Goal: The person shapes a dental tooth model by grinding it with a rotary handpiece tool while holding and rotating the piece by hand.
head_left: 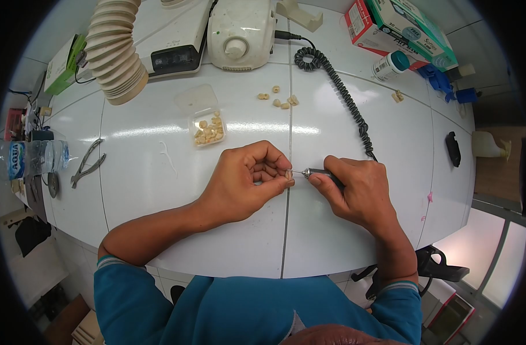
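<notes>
My left hand [237, 181] pinches a small tooth-coloured dental crown [289, 174] between thumb and forefinger, mostly covered by the fingertips. In my right hand [359, 188] is a dark rotary handpiece [325, 176], held like a pen. Its thin metal bur [298, 171] points left and meets the crown, or comes very close to it. A coiled black cord [346, 92] runs from the handpiece up to a white control unit [240, 37]. Beyond my left hand stands an open clear plastic box [201, 141] with several crowns inside.
Several loose crowns [286, 104] lie beyond my hands. Pliers [87, 164] and a water bottle [35, 156] are at the left. A ribbed suction hose [114, 54] hangs at upper left. Glove boxes [401, 31] and a small jar [389, 66] stand at the back right.
</notes>
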`<state>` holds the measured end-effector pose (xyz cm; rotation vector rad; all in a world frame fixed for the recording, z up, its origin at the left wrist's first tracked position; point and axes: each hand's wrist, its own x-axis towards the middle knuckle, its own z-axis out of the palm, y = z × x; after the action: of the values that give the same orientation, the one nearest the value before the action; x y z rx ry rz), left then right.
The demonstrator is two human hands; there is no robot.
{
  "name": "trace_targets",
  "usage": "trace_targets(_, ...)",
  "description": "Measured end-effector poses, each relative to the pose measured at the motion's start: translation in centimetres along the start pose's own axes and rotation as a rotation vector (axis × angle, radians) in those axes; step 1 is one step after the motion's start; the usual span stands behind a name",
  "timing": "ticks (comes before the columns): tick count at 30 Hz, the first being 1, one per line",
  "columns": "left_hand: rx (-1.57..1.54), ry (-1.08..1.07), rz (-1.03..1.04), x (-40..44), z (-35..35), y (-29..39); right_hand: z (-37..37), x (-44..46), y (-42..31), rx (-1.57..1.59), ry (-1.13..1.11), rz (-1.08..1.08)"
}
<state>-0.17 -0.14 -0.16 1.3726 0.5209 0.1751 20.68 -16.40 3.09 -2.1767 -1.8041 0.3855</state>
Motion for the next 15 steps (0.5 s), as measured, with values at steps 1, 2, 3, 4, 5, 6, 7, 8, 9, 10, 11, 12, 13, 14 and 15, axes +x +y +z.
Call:
trace_targets(1, 0.007, 0.000, 0.004, 0.00, 0.00, -0.01, 0.00, 0.01, 0.02, 0.000, 0.002, -0.003)
trace_targets(2, 0.014, 0.000, 0.008, 0.01, 0.00, -0.02, 0.00, 0.02, 0.04, -0.001, 0.005, -0.007)
trace_targets(3, 0.013, 0.000, 0.010, 0.03, -0.02, -0.03, -0.01, 0.02, 0.06, 0.002, 0.006, -0.010)
trace_targets(4, 0.012, 0.000, 0.012, 0.04, -0.03, -0.04, -0.02, 0.02, 0.06, 0.004, 0.007, -0.012)
trace_targets(5, 0.010, 0.000, 0.014, 0.04, -0.05, -0.05, -0.04, 0.00, 0.05, 0.007, 0.008, -0.015)
trace_targets(6, 0.013, -0.004, 0.001, 0.04, -0.07, 0.05, -0.06, 0.00, 0.01, 0.007, 0.004, -0.007)
trace_targets(7, 0.016, -0.008, -0.012, 0.02, -0.09, 0.24, -0.09, 0.01, -0.05, 0.007, 0.000, 0.001)
trace_targets(8, 0.020, -0.012, -0.025, 0.01, -0.09, 0.35, -0.10, 0.00, -0.09, 0.006, -0.004, 0.009)
trace_targets(9, 0.017, -0.014, -0.027, 0.03, -0.08, 0.35, -0.08, -0.01, -0.09, 0.004, 0.001, 0.005)
trace_targets(10, 0.015, -0.014, -0.029, 0.04, -0.06, 0.35, -0.04, -0.02, -0.09, 0.002, 0.005, 0.002)
trace_targets(11, 0.013, -0.015, -0.031, 0.05, -0.06, 0.35, -0.01, -0.01, -0.08, 0.000, 0.010, -0.002)
trace_targets(12, 0.007, -0.013, -0.032, 0.07, -0.06, 0.32, -0.03, -0.01, -0.04, 0.006, 0.007, -0.009)
trace_targets(13, 0.002, -0.011, -0.033, 0.09, -0.05, 0.25, -0.06, -0.02, 0.05, 0.012, 0.003, -0.015)
trace_targets(14, -0.004, -0.009, -0.034, 0.10, -0.05, 0.20, -0.08, -0.03, 0.09, 0.017, 0.000, -0.022)
trace_targets(15, -0.009, -0.010, -0.032, 0.11, -0.03, 0.20, -0.05, -0.02, 0.04, 0.011, 0.003, -0.012)
